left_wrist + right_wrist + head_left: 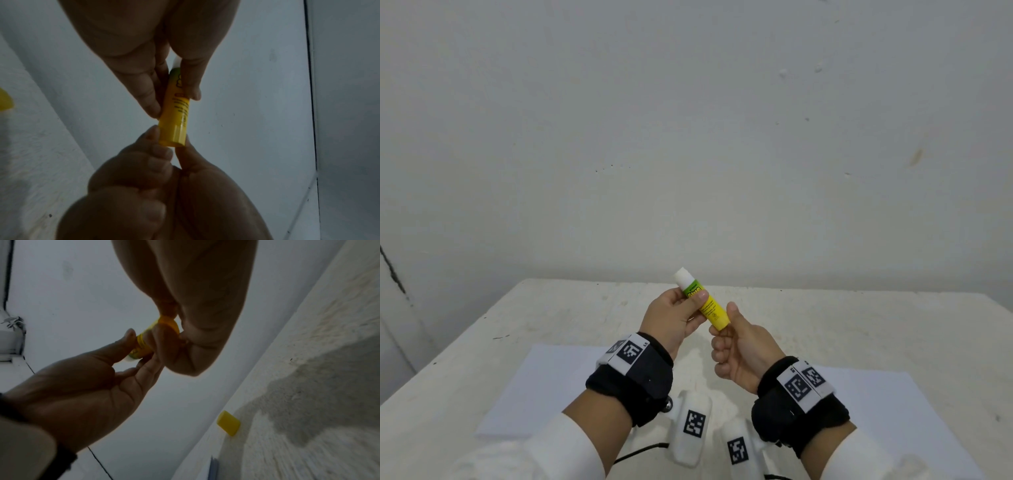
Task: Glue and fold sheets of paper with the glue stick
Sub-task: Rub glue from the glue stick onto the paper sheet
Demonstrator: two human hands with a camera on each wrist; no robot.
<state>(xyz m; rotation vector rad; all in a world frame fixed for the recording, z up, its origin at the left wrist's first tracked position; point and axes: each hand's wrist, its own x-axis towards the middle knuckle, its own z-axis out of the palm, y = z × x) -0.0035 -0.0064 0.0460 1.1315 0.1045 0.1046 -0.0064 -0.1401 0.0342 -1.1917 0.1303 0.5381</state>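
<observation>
Both hands hold a yellow glue stick tilted in the air above the table. Its cap is off and the white glue tip points up and away. My left hand grips the upper body at the green label. My right hand pinches the yellow bottom end between thumb and fingertips. The left wrist view shows the glue stick between the left hand above and the right hand below. The yellow cap lies on the table. Two white paper sheets lie flat under my forearms.
The pale, rough table ends at a plain wall behind. The yellow cap also shows at the left edge of the left wrist view. White wrist camera housings hang below my wrists near the front edge.
</observation>
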